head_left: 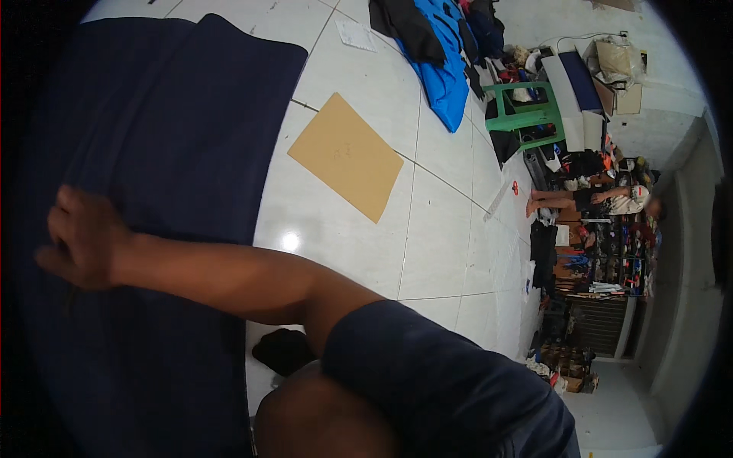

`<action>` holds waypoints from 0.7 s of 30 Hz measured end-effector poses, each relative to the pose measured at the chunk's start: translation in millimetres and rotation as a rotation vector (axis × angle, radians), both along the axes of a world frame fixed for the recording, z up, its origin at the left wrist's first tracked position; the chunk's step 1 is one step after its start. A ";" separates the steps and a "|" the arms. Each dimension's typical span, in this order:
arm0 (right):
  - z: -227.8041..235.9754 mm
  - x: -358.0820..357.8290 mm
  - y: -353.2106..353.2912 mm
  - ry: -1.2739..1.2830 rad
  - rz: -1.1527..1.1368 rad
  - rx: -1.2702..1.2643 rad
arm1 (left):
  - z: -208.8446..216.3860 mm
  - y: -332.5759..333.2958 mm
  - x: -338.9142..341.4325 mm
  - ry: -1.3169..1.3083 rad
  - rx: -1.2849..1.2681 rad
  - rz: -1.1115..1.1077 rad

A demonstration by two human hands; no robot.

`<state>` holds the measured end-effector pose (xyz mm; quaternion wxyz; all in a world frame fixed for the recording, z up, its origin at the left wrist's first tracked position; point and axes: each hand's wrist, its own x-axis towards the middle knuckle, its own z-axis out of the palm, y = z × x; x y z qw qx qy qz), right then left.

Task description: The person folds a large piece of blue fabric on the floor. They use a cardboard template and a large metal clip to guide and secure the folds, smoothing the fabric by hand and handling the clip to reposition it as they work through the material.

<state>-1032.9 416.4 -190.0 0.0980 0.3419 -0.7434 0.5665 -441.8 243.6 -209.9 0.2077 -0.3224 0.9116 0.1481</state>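
Note:
A wide sheet of dark navy fabric [183, 130] lies over the white tiled floor along the left, with a fold or overlapping layer running down it. My right arm, in a dark short sleeve, stretches left across the sheet. My right hand [88, 237] is closed low over the fabric, fingers curled; a thin dark shape below it is too blurred to name. My left hand is out of view. A tan card sheet [347, 156] with faint handwriting lies flat on the floor beside the fabric's edge.
Blue and black cloth [439, 76] is heaped at the top, near a green plastic stool [527, 114]. Another person [611, 200] is at the far right before crowded shelves. A black item [282, 351] lies under my arm. The room appears turned sideways.

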 end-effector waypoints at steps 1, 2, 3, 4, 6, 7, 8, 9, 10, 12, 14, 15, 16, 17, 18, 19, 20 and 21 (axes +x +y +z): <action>14.0 7.6 32.8 0.069 0.028 0.062 | -4.2 3.5 -0.9 0.012 0.006 0.002; 18.8 7.7 65.1 0.089 0.013 0.136 | -12.6 8.9 -9.1 0.033 0.014 -0.007; 18.1 12.9 89.8 0.096 0.006 0.200 | -15.1 11.1 -9.2 0.041 0.021 -0.010; 25.1 18.3 115.3 -0.047 0.000 0.286 | -16.0 12.5 -7.4 0.055 0.024 -0.011; 41.3 29.9 156.5 -0.342 -0.047 0.411 | -15.5 14.3 -0.2 0.082 0.012 0.004; 43.7 36.2 172.7 -0.494 -0.087 0.452 | -15.5 13.8 6.8 0.082 -0.012 0.028; 35.7 43.4 190.9 -0.502 -0.190 0.381 | -20.4 13.6 7.5 0.064 -0.042 0.033; 33.7 48.0 205.1 -0.539 -0.259 0.395 | -22.1 11.9 8.9 0.038 -0.092 0.054; 24.1 52.8 223.7 -0.581 -0.305 0.458 | -22.4 9.2 10.6 0.010 -0.146 0.080; -31.3 52.1 305.0 -0.676 -0.439 0.420 | -34.6 30.0 -9.7 0.116 -0.120 0.133; -26.6 68.8 346.3 -0.930 -0.542 0.377 | -8.4 55.7 -49.3 0.187 0.023 0.281; -34.9 68.1 379.2 -1.012 -0.597 0.425 | 8.2 67.6 -68.6 0.167 0.125 0.393; -27.1 82.1 361.6 -1.097 -0.627 0.368 | 17.9 64.7 -47.8 0.160 0.075 0.436; -12.5 93.6 343.3 -1.173 -0.663 0.317 | 18.5 64.5 -29.5 0.247 -0.009 0.500; -16.5 99.3 345.9 -1.175 -0.624 0.320 | 17.2 68.2 -16.5 0.337 -0.076 0.551; -20.1 102.1 353.5 -1.181 -0.575 0.205 | 14.4 72.3 -2.2 0.344 -0.084 0.570; -23.9 103.8 362.1 -1.186 -0.528 0.092 | 10.6 78.6 17.6 0.408 -0.115 0.641; -23.8 105.5 371.6 -1.176 -0.518 0.102 | 2.5 86.0 38.2 0.471 -0.139 0.709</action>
